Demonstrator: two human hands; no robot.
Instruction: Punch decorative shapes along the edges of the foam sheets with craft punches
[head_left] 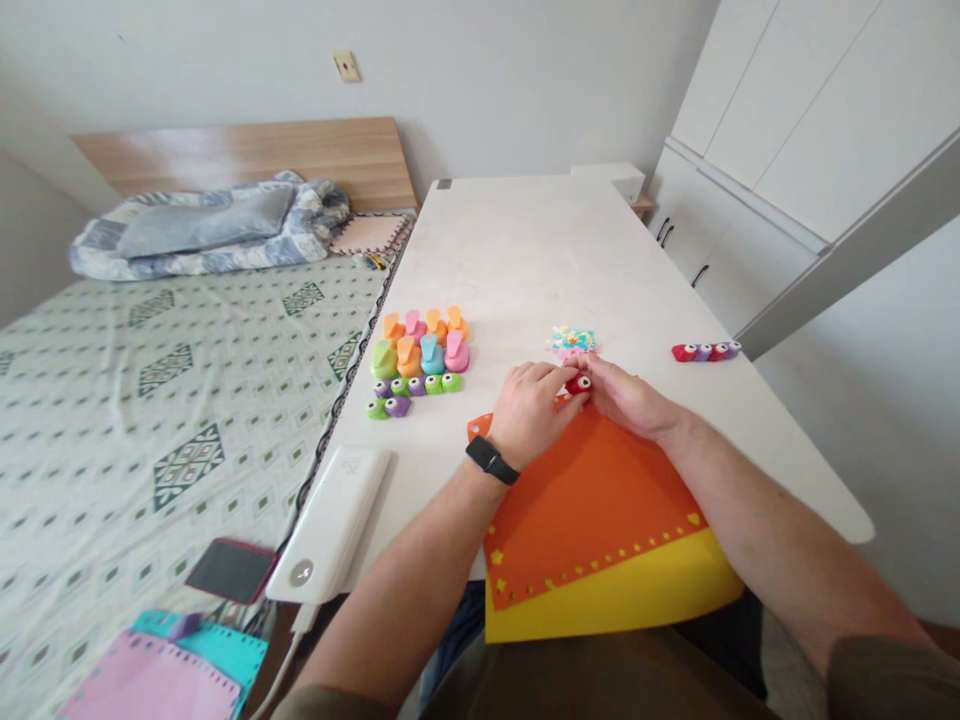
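A small red craft punch (578,384) with a white-and-dark round button sits at the far edge of an orange sheet (592,490). My left hand (534,405), with a black watch on its wrist, has thumb and fingers closed around the punch from the left. From the right, my right hand (626,398) curves its fingers round the punch's far side; its thumb is mostly hidden. Beneath the orange sheet lies a yellow sheet (622,600), showing through small punched shapes along the near edge. Just beyond my fingers is a pile of colourful paper bits (573,340).
Several large colourful punches (420,345) stand in rows at left, with small green and purple punches (416,386) before them. More small punches (705,351) line the right. A white power bank (330,525) with a cable lies near the left edge, beside a bed (187,370).
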